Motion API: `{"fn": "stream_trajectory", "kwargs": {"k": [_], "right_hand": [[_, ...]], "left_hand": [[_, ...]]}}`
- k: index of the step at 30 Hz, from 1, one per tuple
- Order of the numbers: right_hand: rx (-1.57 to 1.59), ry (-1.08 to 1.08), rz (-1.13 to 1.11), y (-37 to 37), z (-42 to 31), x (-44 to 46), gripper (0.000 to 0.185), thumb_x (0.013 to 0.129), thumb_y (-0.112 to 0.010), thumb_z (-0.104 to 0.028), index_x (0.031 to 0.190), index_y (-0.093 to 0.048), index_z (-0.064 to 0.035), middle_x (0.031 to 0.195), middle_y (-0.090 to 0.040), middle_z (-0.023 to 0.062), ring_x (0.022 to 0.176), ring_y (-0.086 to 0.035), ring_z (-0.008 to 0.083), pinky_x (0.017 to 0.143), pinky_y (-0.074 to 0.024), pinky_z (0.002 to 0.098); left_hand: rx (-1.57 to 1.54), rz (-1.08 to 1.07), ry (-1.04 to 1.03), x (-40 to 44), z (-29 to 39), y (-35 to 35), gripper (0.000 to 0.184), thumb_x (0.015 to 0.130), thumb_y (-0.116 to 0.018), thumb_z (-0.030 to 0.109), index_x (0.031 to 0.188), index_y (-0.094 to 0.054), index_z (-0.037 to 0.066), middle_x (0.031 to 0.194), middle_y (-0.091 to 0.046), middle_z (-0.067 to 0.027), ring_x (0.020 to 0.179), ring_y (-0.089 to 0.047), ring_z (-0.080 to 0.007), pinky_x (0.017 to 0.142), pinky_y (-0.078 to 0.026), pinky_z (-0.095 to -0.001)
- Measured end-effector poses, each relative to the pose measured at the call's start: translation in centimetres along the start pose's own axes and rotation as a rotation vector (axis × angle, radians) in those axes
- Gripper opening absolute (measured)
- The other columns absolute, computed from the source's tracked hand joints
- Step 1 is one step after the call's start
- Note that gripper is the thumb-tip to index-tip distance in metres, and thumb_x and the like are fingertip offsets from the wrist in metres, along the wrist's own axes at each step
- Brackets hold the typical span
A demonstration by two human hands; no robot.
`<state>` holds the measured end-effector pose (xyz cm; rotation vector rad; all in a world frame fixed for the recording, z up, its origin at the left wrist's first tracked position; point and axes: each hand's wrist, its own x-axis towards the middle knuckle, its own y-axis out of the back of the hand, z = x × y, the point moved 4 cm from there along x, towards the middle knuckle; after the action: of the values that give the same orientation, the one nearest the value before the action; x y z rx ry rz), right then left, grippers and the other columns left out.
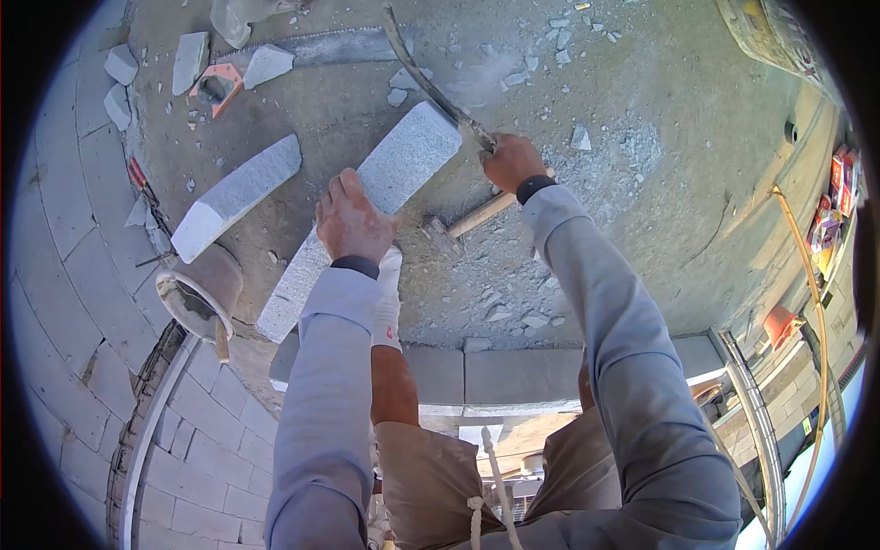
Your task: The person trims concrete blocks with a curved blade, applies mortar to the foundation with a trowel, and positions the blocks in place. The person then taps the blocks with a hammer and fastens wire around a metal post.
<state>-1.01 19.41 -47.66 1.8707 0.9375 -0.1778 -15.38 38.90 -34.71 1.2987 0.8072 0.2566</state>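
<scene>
My left hand [353, 220] lies across a long pale aerated concrete block [411, 154], its thumb at the right side and fingers over the left side. That block lies slanted on the dusty floor, its middle hidden under the hand. My right hand [513, 165] is closed around the near end of a long, thin, curved dark bar-like tool [426, 82], which reaches up past the block's far end. Its exact kind does not show. Beneath the right hand lies a hammer [481, 215] with a wooden handle, partly hidden.
Left of the block lies another concrete block [240, 194], with a bucket [206, 284] below it. An orange-pink frame [218, 87], a flat toothed strip [344, 46] and broken chunks [191, 62] lie at the upper left. Rubble [632, 147] covers floor to the right.
</scene>
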Motion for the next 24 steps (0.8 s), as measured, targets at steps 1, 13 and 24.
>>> {"fn": "stream_trajectory", "kwargs": {"k": [1,13,24], "right_hand": [[-0.009,-0.041,-0.018,1.6,-0.9,-0.1,0.023,0.083,-0.061,-0.027,0.095,-0.064,-0.0077,0.079,-0.067,0.0223,0.080,-0.065,0.0432,0.074,-0.0526,0.0497],[-0.008,-0.129,-0.113,0.6,1.4,0.2,0.029,0.083,-0.060,-0.028,0.103,-0.065,-0.0073,0.092,-0.067,0.0252,0.090,-0.064,0.0416,0.080,-0.0519,0.0485],[0.022,-0.303,-0.028,1.7,12.2,-1.1,0.039,0.080,-0.071,-0.030,0.103,-0.064,0.0003,0.087,-0.068,0.0216,0.087,-0.067,0.0389,0.076,-0.0518,0.0451]], "left_hand": [[-0.017,0.002,0.006,-0.2,0.2,-0.1,0.075,0.053,-0.089,0.028,0.110,-0.045,0.006,0.107,-0.055,-0.0150,0.102,-0.057,-0.0364,0.091,-0.045,-0.0435],[-0.004,-0.030,0.010,-0.1,0.4,0.4,0.073,0.055,-0.089,0.026,0.109,-0.045,0.005,0.108,-0.055,-0.0159,0.104,-0.057,-0.0370,0.092,-0.045,-0.0443],[-0.017,-0.077,0.034,-0.2,0.1,-0.7,0.072,0.063,-0.081,0.030,0.118,-0.043,0.005,0.117,-0.051,-0.0166,0.114,-0.051,-0.0356,0.102,-0.037,-0.0491]]}}
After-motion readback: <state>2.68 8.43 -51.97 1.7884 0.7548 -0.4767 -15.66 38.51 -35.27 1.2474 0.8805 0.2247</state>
